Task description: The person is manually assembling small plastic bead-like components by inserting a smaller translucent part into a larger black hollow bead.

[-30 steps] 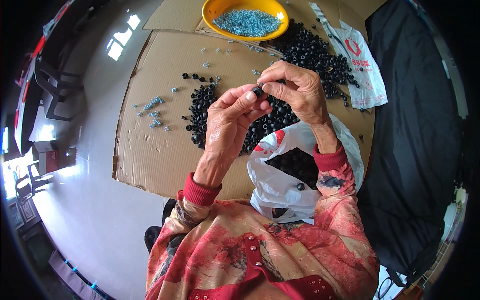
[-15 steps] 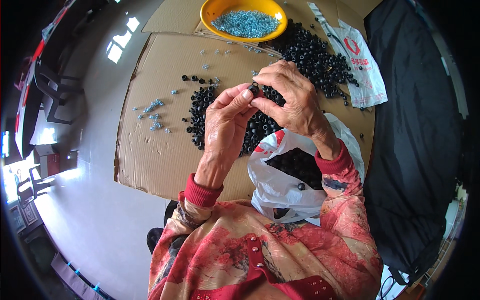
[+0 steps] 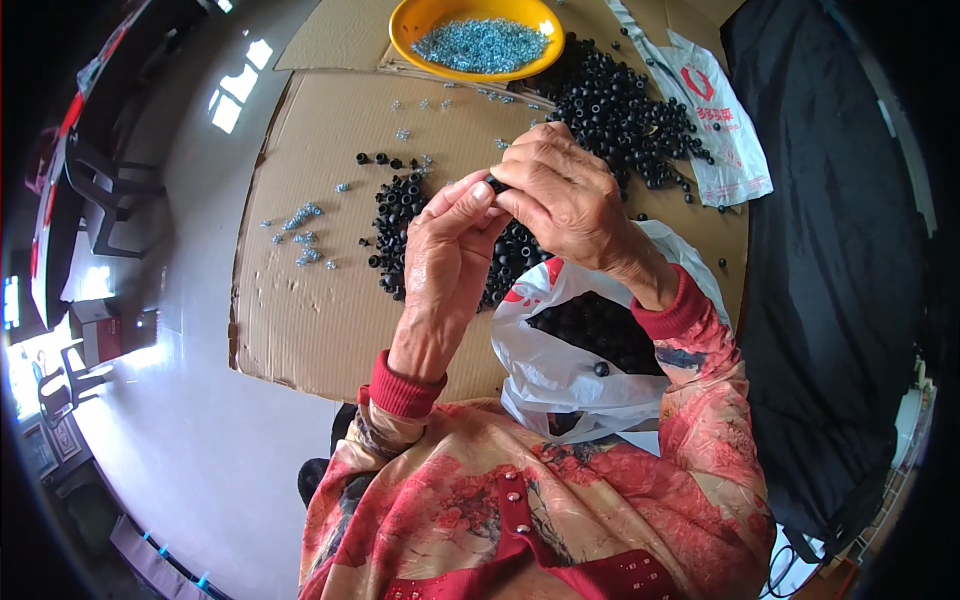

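Both hands meet above the cardboard. My left hand (image 3: 452, 230) is closed, with a small black hollow plastic piece (image 3: 494, 184) pinched between thumb and fingertips. My right hand (image 3: 565, 195) closes over the same piece from the other side; its fingers cover much of it. Whether the right fingertips hold a second small part is hidden. Beneath the hands lies a pile of black hollow pieces (image 3: 398, 205). Farther back on the right spreads a heap of black round pieces (image 3: 630, 125).
A yellow bowl (image 3: 399, 38) of tiny bluish pieces stands at the far edge of the cardboard sheet (image 3: 290, 330). More bluish bits (image 3: 303, 215) lie left. A white plastic bag (image 3: 520, 355) with black pieces sits near my right forearm; a flattened bag (image 3: 735, 170) lies far right.
My right hand has moved slightly left and toward me, and its fingers now cover more of the black piece. My left hand keeps its pinch. The whole view has shifted a little.
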A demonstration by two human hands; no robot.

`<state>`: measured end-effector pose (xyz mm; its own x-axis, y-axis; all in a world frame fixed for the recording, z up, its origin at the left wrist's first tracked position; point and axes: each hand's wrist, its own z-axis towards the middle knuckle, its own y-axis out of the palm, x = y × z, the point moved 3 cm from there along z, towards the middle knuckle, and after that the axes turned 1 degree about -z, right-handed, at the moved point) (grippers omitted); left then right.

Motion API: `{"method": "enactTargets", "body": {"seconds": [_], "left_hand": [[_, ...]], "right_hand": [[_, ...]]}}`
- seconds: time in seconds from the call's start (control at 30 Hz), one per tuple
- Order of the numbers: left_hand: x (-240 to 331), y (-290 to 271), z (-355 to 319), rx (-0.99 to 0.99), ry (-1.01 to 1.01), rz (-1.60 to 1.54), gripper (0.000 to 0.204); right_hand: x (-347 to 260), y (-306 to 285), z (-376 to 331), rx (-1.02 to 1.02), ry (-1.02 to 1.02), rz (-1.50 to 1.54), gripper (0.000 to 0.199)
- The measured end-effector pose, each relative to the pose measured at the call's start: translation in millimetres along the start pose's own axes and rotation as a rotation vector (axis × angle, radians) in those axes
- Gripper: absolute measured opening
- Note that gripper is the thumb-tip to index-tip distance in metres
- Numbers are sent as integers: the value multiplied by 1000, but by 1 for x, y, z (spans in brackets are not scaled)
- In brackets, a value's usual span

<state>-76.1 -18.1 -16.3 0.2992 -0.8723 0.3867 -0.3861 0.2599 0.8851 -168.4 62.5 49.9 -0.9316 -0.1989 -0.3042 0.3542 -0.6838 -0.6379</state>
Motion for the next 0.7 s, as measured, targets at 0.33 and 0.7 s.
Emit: {"method": "enactTargets", "body": {"seconds": [0.33,0.7], "left_hand": [[-5,4,-3,-40,-11,72,16],[-3,18,-15,-189,27,500,21]], "right_hand": [[-2,-6,-9,-31,-56,-24,17],[-20,-76,-46,-248,123,-94,20]]}}
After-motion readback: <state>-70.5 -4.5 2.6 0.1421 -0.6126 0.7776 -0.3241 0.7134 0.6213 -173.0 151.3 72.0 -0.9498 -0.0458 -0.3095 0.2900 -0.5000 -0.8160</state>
